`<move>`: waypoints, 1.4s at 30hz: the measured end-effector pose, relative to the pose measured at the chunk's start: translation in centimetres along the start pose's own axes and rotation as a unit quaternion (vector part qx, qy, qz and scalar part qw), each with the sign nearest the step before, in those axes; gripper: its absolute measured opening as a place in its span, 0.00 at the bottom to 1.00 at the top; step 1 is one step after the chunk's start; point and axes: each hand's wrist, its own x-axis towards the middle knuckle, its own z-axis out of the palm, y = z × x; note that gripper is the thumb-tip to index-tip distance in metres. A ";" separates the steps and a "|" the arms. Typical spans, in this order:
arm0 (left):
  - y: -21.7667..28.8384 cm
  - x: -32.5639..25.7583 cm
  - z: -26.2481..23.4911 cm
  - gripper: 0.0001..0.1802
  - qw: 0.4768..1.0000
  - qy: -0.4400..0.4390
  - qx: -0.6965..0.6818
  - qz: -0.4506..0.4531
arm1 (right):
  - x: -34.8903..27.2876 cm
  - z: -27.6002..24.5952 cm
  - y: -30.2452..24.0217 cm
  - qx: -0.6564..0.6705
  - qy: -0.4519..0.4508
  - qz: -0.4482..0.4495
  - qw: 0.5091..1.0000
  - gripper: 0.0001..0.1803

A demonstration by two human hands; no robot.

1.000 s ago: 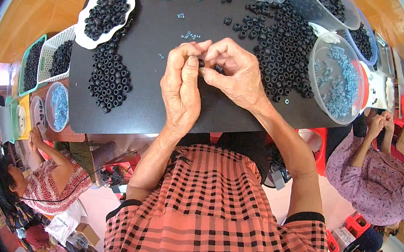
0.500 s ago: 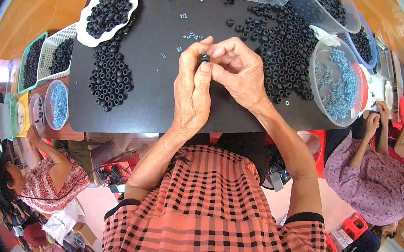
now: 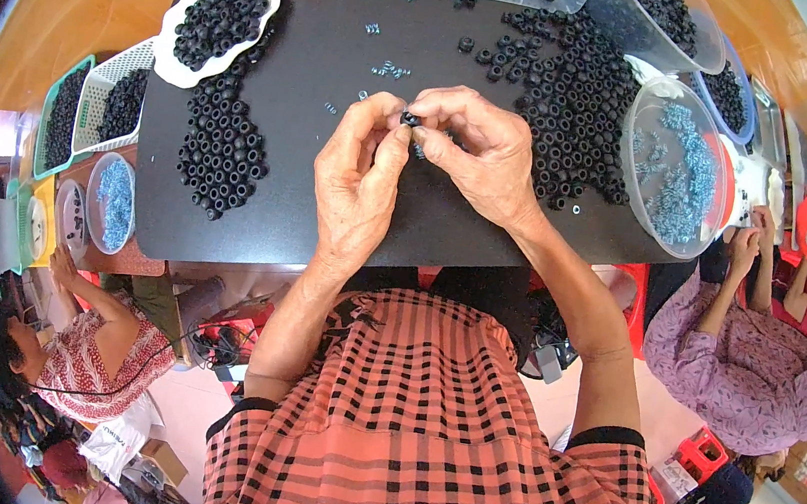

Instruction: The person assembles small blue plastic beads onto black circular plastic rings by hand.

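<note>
A small black ring (image 3: 408,118) sits pinched between the fingertips of both hands, held just above the black table (image 3: 329,203), near its middle. The left hand (image 3: 360,181) has risen from a second ago and its thumb and forefinger now close on the ring from 7 o'clock; the right hand (image 3: 471,150) clamps it from 3 o'clock. That suggests a part is being pressed into the ring. It is too small to tell which way its hole faces or where its axis runs. At 9 o'clock lies a loose column of black rings (image 3: 225,149), at 2 o'clock a wide heap of black rings (image 3: 568,101), and beyond it a clear tub of blue-grey pieces (image 3: 680,170).
</note>
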 end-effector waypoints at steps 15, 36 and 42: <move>-0.9 0.3 -1.5 0.09 0.994 -0.037 -0.099 -0.034 | 0.5 0.1 -0.8 -0.119 -0.029 -0.058 0.991 0.11; -1.9 -1.2 -1.6 0.07 0.962 -0.073 -0.198 -0.172 | 1.4 -0.8 -2.0 -0.225 -0.003 -0.098 0.969 0.06; -2.2 -1.4 -1.8 0.07 0.956 -0.071 -0.241 -0.152 | 8.7 -9.2 -0.7 -0.495 -0.032 -0.191 0.847 0.10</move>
